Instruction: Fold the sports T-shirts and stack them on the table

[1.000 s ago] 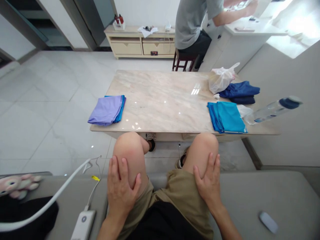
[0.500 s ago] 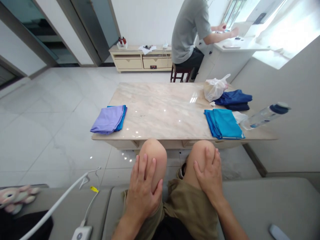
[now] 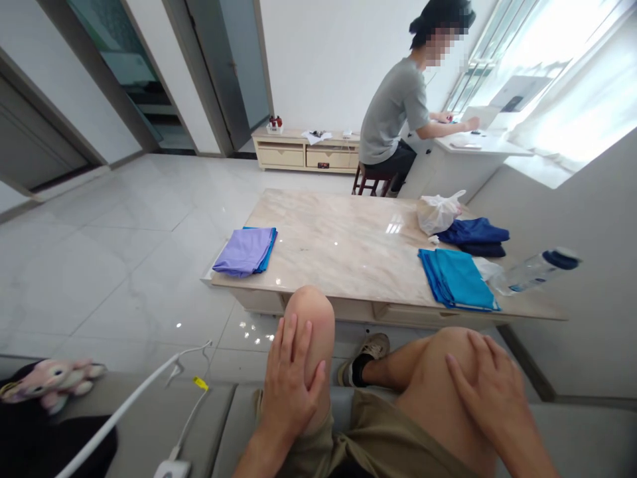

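My left hand (image 3: pixel 292 372) lies flat on my left thigh near the knee, fingers apart, holding nothing. On the side of my right knee rests my right hand (image 3: pixel 490 385), also spread and with nothing in it. Beyond my knees stands a marble-topped coffee table (image 3: pixel 328 245). A folded purple cloth (image 3: pixel 243 252) lies over blue cloth at its left end. Near its right front edge is a folded turquoise cloth (image 3: pixel 458 279), beside a clear water bottle (image 3: pixel 532 272) with a dark blue lid.
A white plastic bag (image 3: pixel 440 212) and dark blue clothing (image 3: pixel 472 232) sit at the table's back right. Another person (image 3: pixel 398 113) sits on a stool at a white desk. To my left on the sofa are a pink plush toy (image 3: pixel 57 382) and a white cable (image 3: pixel 134 405).
My right knee has swung outward to the right, and my right hand has gone with it. My view has tilted up, showing more of the other person. My left hand stays on my thigh.
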Action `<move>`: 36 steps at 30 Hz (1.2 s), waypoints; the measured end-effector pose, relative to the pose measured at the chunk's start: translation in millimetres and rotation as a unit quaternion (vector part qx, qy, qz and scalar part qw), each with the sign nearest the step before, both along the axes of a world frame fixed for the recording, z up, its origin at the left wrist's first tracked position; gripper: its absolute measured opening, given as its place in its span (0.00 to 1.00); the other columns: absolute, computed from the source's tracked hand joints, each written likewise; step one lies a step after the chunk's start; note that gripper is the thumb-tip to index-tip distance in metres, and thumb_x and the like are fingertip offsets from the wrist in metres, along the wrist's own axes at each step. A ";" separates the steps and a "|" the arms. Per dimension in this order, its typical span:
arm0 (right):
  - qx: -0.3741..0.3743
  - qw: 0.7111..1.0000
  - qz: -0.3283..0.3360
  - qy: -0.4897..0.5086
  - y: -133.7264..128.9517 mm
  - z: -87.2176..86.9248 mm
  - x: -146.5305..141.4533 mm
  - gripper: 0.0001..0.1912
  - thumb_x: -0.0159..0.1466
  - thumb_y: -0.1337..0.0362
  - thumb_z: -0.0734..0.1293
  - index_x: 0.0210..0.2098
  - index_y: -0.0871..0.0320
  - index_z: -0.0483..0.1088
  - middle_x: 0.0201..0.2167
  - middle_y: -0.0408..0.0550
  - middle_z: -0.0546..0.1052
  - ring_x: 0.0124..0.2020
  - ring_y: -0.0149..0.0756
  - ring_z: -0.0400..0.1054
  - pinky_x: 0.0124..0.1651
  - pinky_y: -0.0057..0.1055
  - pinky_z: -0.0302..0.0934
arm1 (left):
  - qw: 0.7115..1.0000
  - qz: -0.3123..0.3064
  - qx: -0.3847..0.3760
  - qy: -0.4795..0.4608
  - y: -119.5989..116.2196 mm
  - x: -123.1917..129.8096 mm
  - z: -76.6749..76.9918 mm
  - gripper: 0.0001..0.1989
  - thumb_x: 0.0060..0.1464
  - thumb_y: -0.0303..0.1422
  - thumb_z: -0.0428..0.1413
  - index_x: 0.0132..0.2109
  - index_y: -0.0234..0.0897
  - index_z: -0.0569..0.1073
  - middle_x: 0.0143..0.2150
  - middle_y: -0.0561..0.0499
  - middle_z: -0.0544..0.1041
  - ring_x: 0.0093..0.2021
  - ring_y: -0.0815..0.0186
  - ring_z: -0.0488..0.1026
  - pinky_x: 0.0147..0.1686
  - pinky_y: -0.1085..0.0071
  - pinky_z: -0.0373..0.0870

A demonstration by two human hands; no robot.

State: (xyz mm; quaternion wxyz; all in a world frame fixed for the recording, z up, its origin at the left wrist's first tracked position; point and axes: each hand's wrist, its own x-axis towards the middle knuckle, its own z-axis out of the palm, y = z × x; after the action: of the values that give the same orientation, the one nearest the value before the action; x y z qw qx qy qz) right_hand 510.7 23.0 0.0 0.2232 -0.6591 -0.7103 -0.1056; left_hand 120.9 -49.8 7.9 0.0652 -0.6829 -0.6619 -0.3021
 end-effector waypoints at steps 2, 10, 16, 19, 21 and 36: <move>0.020 0.999 0.030 0.003 4.9 14.4 -10.7 0.35 0.78 0.45 0.58 0.73 0.61 0.66 0.65 0.70 0.75 0.65 0.69 0.71 0.69 0.67 0.67 | 1.000 0.001 0.003 0.000 -1.2 -2.0 -1.1 0.45 0.71 0.32 0.58 0.87 0.46 0.47 0.86 0.38 0.54 0.84 0.42 0.56 0.75 0.44 0.70; 0.101 0.991 0.081 0.025 -3.2 47.0 -118.1 0.27 0.77 0.61 0.66 0.73 0.56 0.68 0.71 0.64 0.74 0.74 0.65 0.65 0.73 0.65 0.63 | 1.000 0.009 -0.007 0.011 -8.9 -6.6 -3.4 0.43 0.72 0.33 0.57 0.86 0.48 0.48 0.86 0.39 0.56 0.83 0.44 0.58 0.74 0.45 0.70; 0.057 0.984 0.160 0.051 7.3 41.5 -160.5 0.17 0.75 0.66 0.67 0.61 0.55 0.79 0.69 0.57 0.79 0.73 0.61 0.68 0.80 0.66 0.50 | 0.999 -0.005 -0.024 0.026 -6.7 1.8 -5.2 0.45 0.70 0.33 0.59 0.86 0.50 0.49 0.86 0.42 0.55 0.83 0.43 0.59 0.74 0.47 0.73; 0.060 0.977 0.184 0.085 13.7 36.7 -164.9 0.14 0.75 0.65 0.68 0.57 0.54 0.81 0.63 0.54 0.84 0.68 0.56 0.73 0.83 0.60 0.45 | 0.999 -0.023 -0.041 0.017 -4.0 3.8 -6.8 0.45 0.69 0.33 0.59 0.86 0.54 0.51 0.87 0.45 0.55 0.83 0.43 0.60 0.72 0.47 0.75; 0.070 0.972 0.193 0.113 16.0 34.2 -163.3 0.13 0.74 0.65 0.69 0.56 0.53 0.82 0.59 0.50 0.86 0.66 0.52 0.76 0.84 0.55 0.42 | 0.997 -0.036 -0.065 -0.015 -1.6 0.5 -9.0 0.45 0.70 0.34 0.59 0.86 0.56 0.50 0.86 0.45 0.58 0.80 0.44 0.65 0.70 0.49 0.78; 0.089 0.954 0.203 0.202 19.8 30.7 -133.6 0.13 0.74 0.69 0.68 0.55 0.53 0.81 0.59 0.47 0.86 0.63 0.46 0.78 0.82 0.50 0.48 | 0.994 -0.003 -0.109 -0.021 53.1 37.1 17.5 0.39 0.75 0.39 0.55 0.85 0.49 0.51 0.82 0.40 0.66 0.77 0.48 0.71 0.69 0.47 0.79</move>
State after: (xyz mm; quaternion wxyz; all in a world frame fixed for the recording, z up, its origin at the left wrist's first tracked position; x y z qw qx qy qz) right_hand 377.1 42.8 30.7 0.4364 -0.4860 -0.7571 0.0147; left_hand 158.0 3.3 25.4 -0.0245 -0.6815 -0.6901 -0.2425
